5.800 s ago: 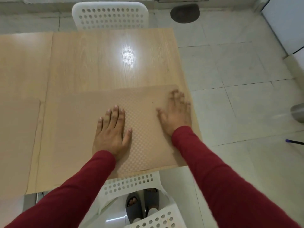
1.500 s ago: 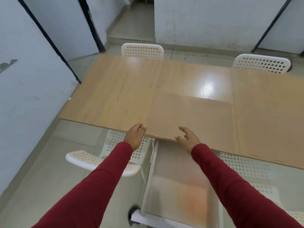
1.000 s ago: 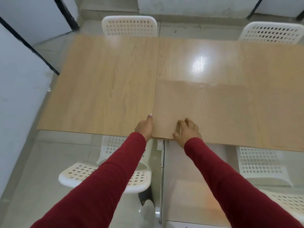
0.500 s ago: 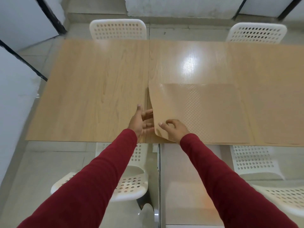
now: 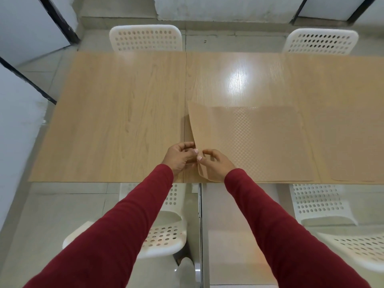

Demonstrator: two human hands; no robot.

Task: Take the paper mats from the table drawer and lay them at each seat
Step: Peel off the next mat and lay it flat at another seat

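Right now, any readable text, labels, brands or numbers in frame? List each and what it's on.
None: no text, label, brand or number can be read.
Paper mats: embossed dot pattern only, no print.
Table: plain wood grain.
Chairs: white, perforated, no marks visible.
Both hands, left hand and right hand, pinch a mat's lifted corner; nothing written there.

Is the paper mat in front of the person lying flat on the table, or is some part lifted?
Partly lifted. The paper mat's near left corner curls up between both hands' fingers; the rest lies flat on the table.
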